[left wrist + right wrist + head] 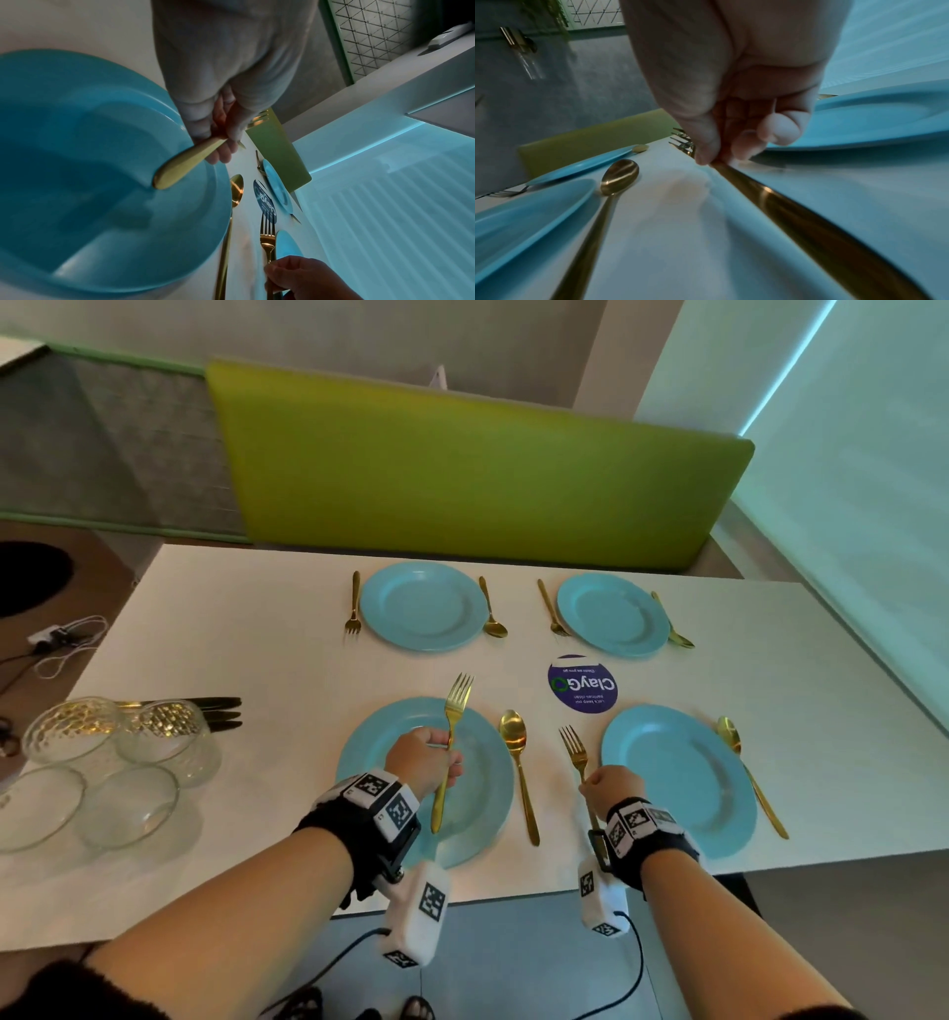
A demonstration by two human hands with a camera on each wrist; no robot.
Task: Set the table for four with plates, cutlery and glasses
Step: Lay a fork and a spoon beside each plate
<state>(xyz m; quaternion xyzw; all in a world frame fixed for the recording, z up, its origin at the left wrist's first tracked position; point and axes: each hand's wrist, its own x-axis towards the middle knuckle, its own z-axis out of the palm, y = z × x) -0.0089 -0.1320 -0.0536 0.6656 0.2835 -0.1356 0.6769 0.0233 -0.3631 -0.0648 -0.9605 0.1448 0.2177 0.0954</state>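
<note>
Four blue plates lie on the white table. My left hand grips a gold fork above the near left plate, tines pointing away from me. In the left wrist view the fork handle sticks out below the curled fingers over that plate. My right hand pinches a second gold fork low on the table, left of the near right plate. The right wrist view shows its handle along the tabletop. A gold spoon lies between the two forks.
The two far plates each have a fork and a spoon beside them. Several glass bowls and dark-handled knives sit at the table's left end. A purple round sticker marks the middle. A green bench back runs behind.
</note>
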